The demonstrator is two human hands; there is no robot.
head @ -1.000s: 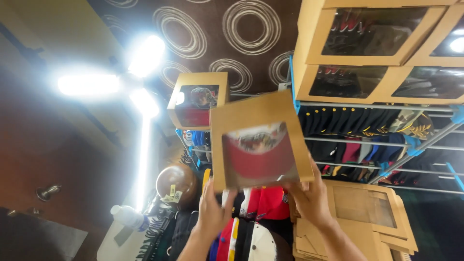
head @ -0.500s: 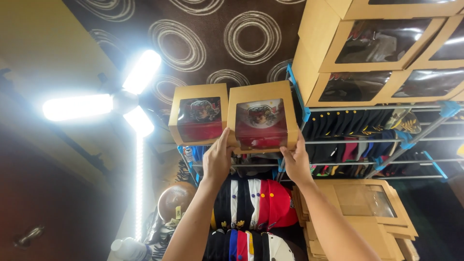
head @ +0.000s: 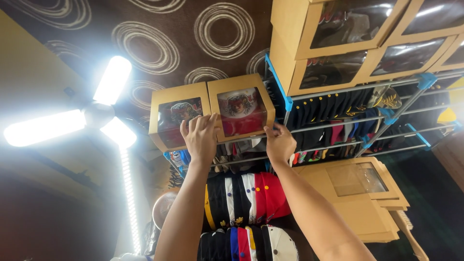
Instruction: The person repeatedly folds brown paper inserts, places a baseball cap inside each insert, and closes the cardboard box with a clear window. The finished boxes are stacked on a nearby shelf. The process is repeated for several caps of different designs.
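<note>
**Both hands on a windowed cap box at the top shelf**

While both arms reach upward, the left hand (head: 200, 137) presses its fingers against the lower left front corner of a tan cardboard box (head: 241, 107), and the right hand (head: 279, 144) grips the same box at its lower right corner; the hands sit apart, one at each side, clamped on the box between them. A clear window in the front of this box shows a red and white cap inside. It rests up on the wire shelf (head: 338, 92), touching a second windowed box (head: 179, 118) of the same tan card just to its left, where the left hand's fingertips overlap the seam between the two.

Right of the held box, a blue clip (head: 278, 82) marks the shelf edge, and larger stacked windowed boxes (head: 338, 43) rise above the wire rails. Below those rails hang rows of dark caps (head: 328, 108). Under the arms lies a stack of caps (head: 251, 198) in black, white and red, with more in blue and white lower down. Flat folded cardboard boxes (head: 360, 198) lean at the right. Overhead, a bladed LED lamp (head: 96, 113) glares against a brown ceiling (head: 193, 34) patterned with pale rings.
</note>
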